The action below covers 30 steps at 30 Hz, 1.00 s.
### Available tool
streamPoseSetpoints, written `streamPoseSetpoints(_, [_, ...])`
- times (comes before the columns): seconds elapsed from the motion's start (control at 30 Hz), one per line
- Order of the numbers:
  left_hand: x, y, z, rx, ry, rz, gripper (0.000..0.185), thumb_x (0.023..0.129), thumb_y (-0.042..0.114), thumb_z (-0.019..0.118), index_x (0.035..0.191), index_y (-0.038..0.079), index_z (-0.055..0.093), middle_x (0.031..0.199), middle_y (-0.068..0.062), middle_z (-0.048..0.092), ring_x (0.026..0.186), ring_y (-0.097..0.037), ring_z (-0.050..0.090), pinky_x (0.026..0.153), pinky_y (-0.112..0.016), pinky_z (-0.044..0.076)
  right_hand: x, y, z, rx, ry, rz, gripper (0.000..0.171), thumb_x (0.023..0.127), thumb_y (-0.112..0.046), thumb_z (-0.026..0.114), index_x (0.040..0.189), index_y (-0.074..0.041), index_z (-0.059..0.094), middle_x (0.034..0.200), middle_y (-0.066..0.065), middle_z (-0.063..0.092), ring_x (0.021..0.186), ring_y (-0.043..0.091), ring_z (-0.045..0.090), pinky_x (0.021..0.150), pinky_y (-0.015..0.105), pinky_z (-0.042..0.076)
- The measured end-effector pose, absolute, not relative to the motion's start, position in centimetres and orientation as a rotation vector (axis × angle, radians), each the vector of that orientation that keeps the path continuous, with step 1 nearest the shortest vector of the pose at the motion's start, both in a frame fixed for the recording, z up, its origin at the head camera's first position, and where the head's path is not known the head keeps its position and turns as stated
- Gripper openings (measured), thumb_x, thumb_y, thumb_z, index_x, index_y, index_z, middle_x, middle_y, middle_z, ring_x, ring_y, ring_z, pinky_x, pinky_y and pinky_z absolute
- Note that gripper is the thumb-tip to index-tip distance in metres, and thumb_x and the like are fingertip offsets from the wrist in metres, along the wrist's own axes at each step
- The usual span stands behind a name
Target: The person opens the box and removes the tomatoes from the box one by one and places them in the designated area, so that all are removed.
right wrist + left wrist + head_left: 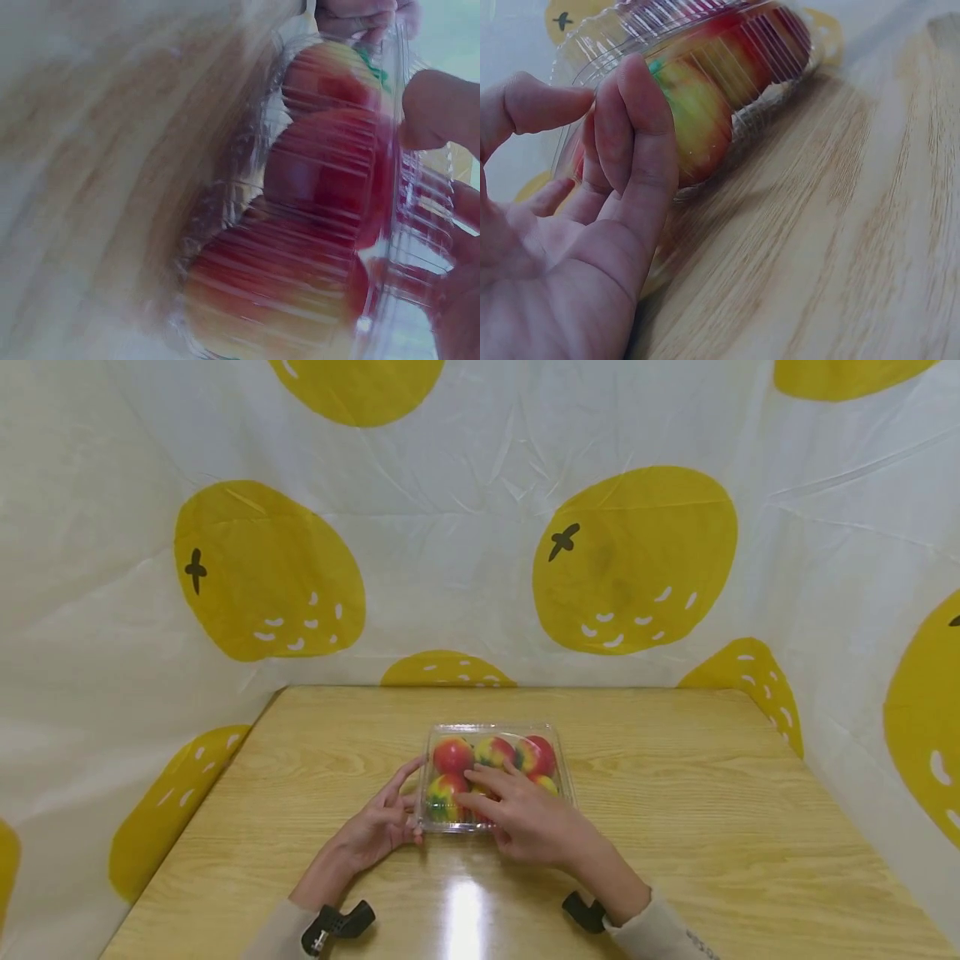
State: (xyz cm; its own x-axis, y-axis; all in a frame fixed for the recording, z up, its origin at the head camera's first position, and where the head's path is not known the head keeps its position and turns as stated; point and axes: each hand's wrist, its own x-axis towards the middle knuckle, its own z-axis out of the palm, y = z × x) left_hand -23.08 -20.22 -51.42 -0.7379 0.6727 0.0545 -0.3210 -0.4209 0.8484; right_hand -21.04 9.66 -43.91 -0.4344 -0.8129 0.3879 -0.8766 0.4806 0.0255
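In the head view a clear plastic clamshell container (564,777) sits on the table with its lid over several red-and-yellow fruits (453,755) that look like apples or peaches. My left hand (378,827) is at its left side; thumb and fingertips come together at the rim near the front left corner. The right hand (536,814) lies over the front right part, fingers spread across the lid and hiding some fruit. In the right wrist view, the thumb (435,109) touches the lid's edge. Ribbed clear walls (780,45) show in the left wrist view.
The wood-grain table (675,760) extends around the container on all sides. A white cloth with yellow fruit prints (637,560) hangs behind the table and along both sides. Black wrist mounts (337,922) sit on both forearms.
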Motion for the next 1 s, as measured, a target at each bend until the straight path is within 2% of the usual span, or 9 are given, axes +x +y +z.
streamPoseSetpoints(0.2, [-23.06,-20.39,-51.14,0.473,1.211,2.156,0.101,0.089,-0.014,0.047,0.167,0.032,0.003,0.118,-0.008,0.066,0.088,-0.016,0.067,0.084,-0.031,0.060,-20.99,9.58,-44.32,1.394,-2.386,0.256,0.063,0.078,-0.008,0.078,0.139,-0.021,0.064,0.147,0.009,0.060,0.140,0.025,0.055,0.116,0.059,0.040])
streamPoseSetpoints(0.47, [-23.08,-20.74,-51.34,0.496,1.217,2.143,0.101,0.090,-0.015,0.047,0.167,0.030,0.001,0.139,-0.016,0.057,0.107,-0.026,0.070,0.094,-0.037,0.059,-21.00,9.54,-44.56,1.401,-2.346,0.273,0.064,0.077,-0.007,0.078,0.138,-0.019,0.065,0.145,0.010,0.062,0.138,0.026,0.057,0.114,0.061,0.042])
streamPoseSetpoints(0.73, [-23.12,-20.95,-51.42,0.499,1.257,2.127,0.099,0.092,-0.014,0.049,0.167,0.032,0.004,0.148,-0.015,0.051,0.114,-0.027,0.067,0.095,-0.036,0.057,-21.07,9.52,-44.42,1.420,-2.345,0.295,0.061,0.078,-0.005,0.076,0.136,-0.019,0.065,0.144,0.010,0.063,0.138,0.026,0.057,0.114,0.062,0.042])
streamPoseSetpoints(0.9, [-23.10,-20.75,-51.28,0.489,1.298,2.113,0.101,0.091,-0.014,0.050,0.167,0.033,0.003,0.149,-0.013,0.050,0.111,-0.024,0.067,0.092,-0.033,0.057,-21.10,9.54,-44.34,1.421,-2.349,0.316,0.063,0.076,-0.004,0.077,0.137,-0.018,0.065,0.143,0.010,0.063,0.137,0.027,0.058,0.113,0.062,0.043])
streamPoseSetpoints(1.0, [-23.13,-20.68,-51.36,0.500,1.316,2.113,0.101,0.092,-0.015,0.050,0.167,0.033,0.003,0.143,-0.010,0.052,0.104,-0.021,0.067,0.091,-0.032,0.057,-21.16,9.57,-44.38,1.422,-2.363,0.338,0.063,0.076,-0.004,0.077,0.136,-0.018,0.065,0.143,0.010,0.063,0.137,0.027,0.058,0.113,0.063,0.042])
